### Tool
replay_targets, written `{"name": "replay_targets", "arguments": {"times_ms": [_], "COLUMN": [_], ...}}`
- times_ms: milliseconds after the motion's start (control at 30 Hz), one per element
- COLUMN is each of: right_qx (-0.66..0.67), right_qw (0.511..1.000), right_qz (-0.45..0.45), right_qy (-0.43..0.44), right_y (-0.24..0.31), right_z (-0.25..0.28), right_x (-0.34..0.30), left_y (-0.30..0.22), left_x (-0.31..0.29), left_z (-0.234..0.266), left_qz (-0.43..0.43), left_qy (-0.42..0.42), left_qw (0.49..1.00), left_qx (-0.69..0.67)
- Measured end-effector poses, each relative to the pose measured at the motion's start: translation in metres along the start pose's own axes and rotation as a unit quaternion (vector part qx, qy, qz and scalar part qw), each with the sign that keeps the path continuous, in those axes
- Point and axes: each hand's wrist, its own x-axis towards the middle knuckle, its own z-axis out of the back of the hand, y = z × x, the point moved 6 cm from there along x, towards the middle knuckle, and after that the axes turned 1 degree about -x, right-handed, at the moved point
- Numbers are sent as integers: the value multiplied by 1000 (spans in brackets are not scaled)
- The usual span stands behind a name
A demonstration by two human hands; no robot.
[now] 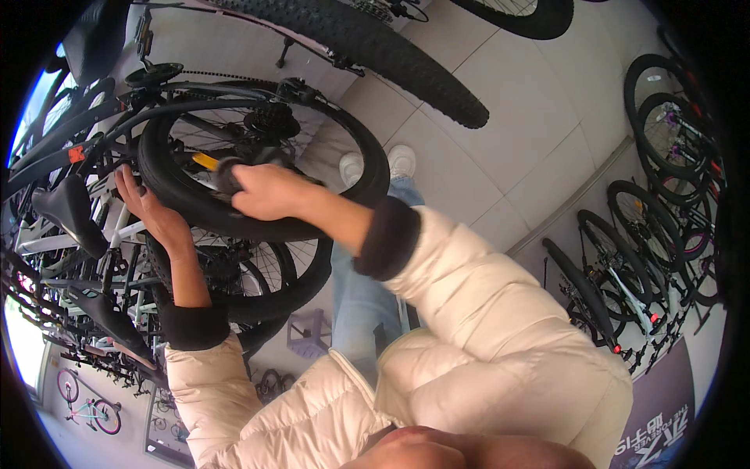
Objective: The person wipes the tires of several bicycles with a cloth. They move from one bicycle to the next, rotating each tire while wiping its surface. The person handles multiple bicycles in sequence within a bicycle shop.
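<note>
The black-tyred rear wheel (361, 168) of a dark bicycle lies before me, its cassette (269, 123) showing through the spokes. My right hand (269, 191) is closed around a dark, rounded-ended tool (228, 177) over the near-left part of the wheel. The tool is blurred, and I cannot make out its kind. Just beyond it shows a yellow strip (205, 161); whether it belongs to the tool or the wheel I cannot tell. My left hand (158, 219) is open, fingers stretched out, beside the tyre's left edge. Whether it touches the rubber is unclear.
Bicycles crowd the left, with black saddles (70, 213) among them. Another knobby tyre (367, 59) crosses above the wheel. More bicycles (601, 266) line the right side. A small grey stool (308, 334) stands near my legs, on the tiled floor (476, 148).
</note>
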Motion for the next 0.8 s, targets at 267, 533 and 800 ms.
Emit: {"name": "replay_targets", "arguments": {"times_ms": [267, 533, 800], "right_qx": [3, -194, -327], "right_qw": [995, 976, 931], "right_qz": [98, -95, -110], "right_qy": [-34, -37, -120], "right_y": [-62, -243, -413], "right_z": [21, 72, 109], "right_x": [-41, -61, 25], "left_y": [47, 35, 23], "left_x": [-3, -4, -6], "left_z": [-31, -28, -26], "left_qz": [175, 192, 180], "left_qy": [-8, -9, 25], "left_qw": [957, 967, 975], "left_qx": [-232, -166, -129]}}
